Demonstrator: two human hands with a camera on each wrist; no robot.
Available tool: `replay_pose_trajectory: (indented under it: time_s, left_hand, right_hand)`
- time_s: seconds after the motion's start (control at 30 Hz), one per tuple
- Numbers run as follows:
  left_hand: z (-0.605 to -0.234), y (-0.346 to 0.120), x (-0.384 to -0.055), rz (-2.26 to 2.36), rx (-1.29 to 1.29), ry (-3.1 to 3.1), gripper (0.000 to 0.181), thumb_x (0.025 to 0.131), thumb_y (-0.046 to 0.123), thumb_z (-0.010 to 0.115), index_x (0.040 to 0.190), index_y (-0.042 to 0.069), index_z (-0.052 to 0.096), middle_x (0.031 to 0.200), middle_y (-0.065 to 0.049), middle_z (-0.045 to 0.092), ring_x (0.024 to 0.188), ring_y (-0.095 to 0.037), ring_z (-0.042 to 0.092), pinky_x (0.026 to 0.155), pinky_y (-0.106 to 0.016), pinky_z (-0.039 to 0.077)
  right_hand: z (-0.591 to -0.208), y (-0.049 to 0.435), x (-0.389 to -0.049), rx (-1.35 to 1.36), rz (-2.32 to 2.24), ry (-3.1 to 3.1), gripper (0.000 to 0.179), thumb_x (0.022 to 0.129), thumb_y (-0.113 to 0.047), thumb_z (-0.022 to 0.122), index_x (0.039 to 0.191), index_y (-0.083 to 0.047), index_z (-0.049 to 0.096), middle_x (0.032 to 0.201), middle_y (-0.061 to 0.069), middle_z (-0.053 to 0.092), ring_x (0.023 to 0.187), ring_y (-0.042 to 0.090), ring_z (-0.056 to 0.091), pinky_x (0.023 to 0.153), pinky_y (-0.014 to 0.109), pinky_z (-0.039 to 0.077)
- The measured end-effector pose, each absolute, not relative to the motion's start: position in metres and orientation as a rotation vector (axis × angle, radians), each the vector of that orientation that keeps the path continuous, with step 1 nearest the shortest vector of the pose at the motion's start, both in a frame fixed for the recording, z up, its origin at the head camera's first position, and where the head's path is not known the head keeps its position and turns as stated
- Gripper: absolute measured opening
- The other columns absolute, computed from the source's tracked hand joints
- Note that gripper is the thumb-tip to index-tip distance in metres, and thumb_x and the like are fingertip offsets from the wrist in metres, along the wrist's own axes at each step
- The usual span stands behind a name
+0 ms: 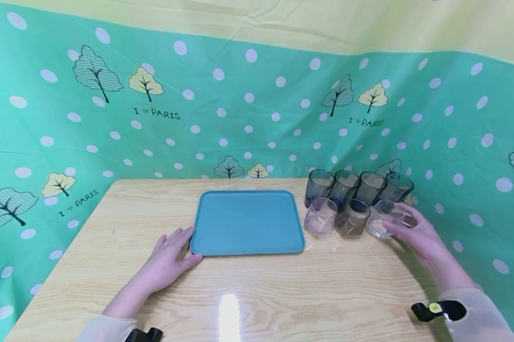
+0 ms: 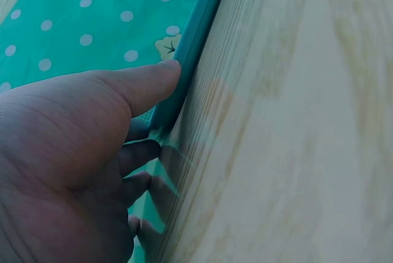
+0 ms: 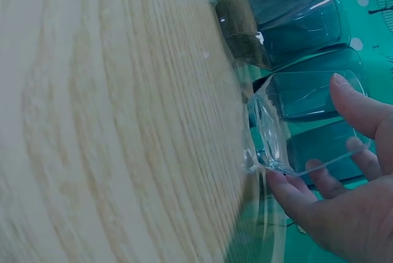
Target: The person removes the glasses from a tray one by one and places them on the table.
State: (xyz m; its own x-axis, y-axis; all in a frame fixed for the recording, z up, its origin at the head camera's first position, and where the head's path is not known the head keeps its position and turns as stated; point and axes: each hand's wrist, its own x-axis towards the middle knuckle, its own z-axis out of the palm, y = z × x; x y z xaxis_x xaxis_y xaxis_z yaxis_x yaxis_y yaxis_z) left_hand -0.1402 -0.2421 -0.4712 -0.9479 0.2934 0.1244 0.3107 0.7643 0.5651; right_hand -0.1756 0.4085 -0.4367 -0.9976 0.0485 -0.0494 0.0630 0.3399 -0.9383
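Note:
My left hand (image 1: 167,261) rests against the near left corner of a blue tray (image 1: 248,223), fingers along its side and thumb at the front rim. In the left wrist view the thumb touches the tray's edge (image 2: 195,35). Over at the right, my right hand (image 1: 421,235) grips a clear drinking glass (image 1: 377,225), thumb on the near side and fingers around the far side. The right wrist view shows this glass (image 3: 307,94) upright, with its thick faceted base at the wood tabletop (image 3: 135,115).
Left of the held glass stand a smoky brown glass (image 1: 351,223) and a pale purple-tinted glass (image 1: 321,223). Behind them is a row of several taller dark glasses (image 1: 319,187), close together. A green dotted curtain (image 1: 248,114) hangs behind the table and at its sides.

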Motion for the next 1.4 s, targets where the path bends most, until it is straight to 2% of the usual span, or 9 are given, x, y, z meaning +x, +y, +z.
replay_pose_trajectory:
  time_s: [0.33, 0.47, 0.83, 1.0, 1.1, 1.23, 1.4]
  left_hand:
    - [-0.4712, -0.2424, -0.1407, -0.943, -0.495, -2.924, 0.083, 0.106, 0.04, 0.076, 0.164, -0.008, 0.043, 0.165, -0.032, 0.047, 0.159, -0.054, 0.031, 0.127, -0.077, 0.01]
    - [-0.4711, -0.2423, -0.1413, -0.95, -0.493, -2.923, 0.083, 0.106, 0.04, 0.076, 0.164, -0.008, 0.042, 0.165, -0.032, 0.046, 0.159, -0.054, 0.03, 0.127, -0.077, 0.009]
    - [-0.4727, -0.2434, -0.1421, -0.95, -0.491, -2.928, 0.083, 0.106, 0.04, 0.076, 0.165, -0.008, 0.041, 0.166, -0.032, 0.045, 0.16, -0.055, 0.029, 0.127, -0.077, 0.009]
    - [-0.4726, -0.2445, -0.1422, -0.952, -0.488, -2.925, 0.084, 0.106, 0.041, 0.076, 0.165, -0.008, 0.041, 0.166, -0.032, 0.045, 0.16, -0.054, 0.029, 0.127, -0.077, 0.008]
    - [-0.4729, -0.2454, -0.1418, -0.957, -0.482, -2.927, 0.084, 0.107, 0.042, 0.075, 0.165, -0.008, 0.041, 0.166, -0.032, 0.045, 0.16, -0.054, 0.028, 0.127, -0.077, 0.007]
    - [-0.4732, -0.2455, -0.1418, -0.957, -0.483, -2.924, 0.084, 0.107, 0.043, 0.075, 0.165, -0.008, 0.041, 0.167, -0.031, 0.045, 0.16, -0.054, 0.028, 0.127, -0.077, 0.008]
    - [-0.4732, -0.2445, -0.1421, -0.964, -0.492, -2.92, 0.084, 0.107, 0.042, 0.075, 0.165, -0.008, 0.041, 0.166, -0.031, 0.045, 0.16, -0.054, 0.029, 0.127, -0.077, 0.008]
  right_hand:
    - [-0.4382, 0.4089, -0.177, 0.142, -1.768, 2.54, 0.097, 0.108, -0.024, 0.076, 0.178, -0.012, 0.009, 0.171, 0.037, 0.022, 0.11, -0.011, 0.059, 0.095, 0.017, 0.057]
    - [-0.4375, 0.4081, -0.1773, 0.142, -1.764, 2.533, 0.098, 0.108, -0.024, 0.076, 0.178, -0.012, 0.008, 0.172, 0.038, 0.019, 0.113, -0.009, 0.055, 0.095, 0.015, 0.056]
    - [-0.4371, 0.4057, -0.1763, 0.157, -1.759, 2.52, 0.1, 0.109, -0.025, 0.075, 0.179, -0.014, 0.004, 0.174, 0.036, 0.016, 0.14, 0.023, 0.048, 0.096, 0.011, 0.052]
    - [-0.437, 0.4047, -0.1766, 0.149, -1.744, 2.529, 0.1, 0.11, -0.026, 0.073, 0.179, -0.015, 0.002, 0.174, 0.035, 0.017, 0.154, 0.045, 0.035, 0.095, 0.009, 0.051]
    - [-0.4371, 0.4041, -0.1774, 0.135, -1.73, 2.539, 0.1, 0.11, -0.027, 0.073, 0.179, -0.015, 0.002, 0.174, 0.034, 0.019, 0.157, 0.052, 0.029, 0.095, 0.008, 0.05]
    - [-0.4381, 0.4048, -0.177, 0.122, -1.714, 2.556, 0.099, 0.11, -0.027, 0.072, 0.179, -0.016, 0.001, 0.174, 0.034, 0.021, 0.155, 0.048, 0.034, 0.096, 0.009, 0.051]
    - [-0.4407, 0.4072, -0.175, 0.126, -1.687, 2.577, 0.098, 0.111, -0.026, 0.072, 0.179, -0.016, 0.002, 0.172, 0.034, 0.024, 0.142, 0.027, 0.047, 0.096, 0.01, 0.051]
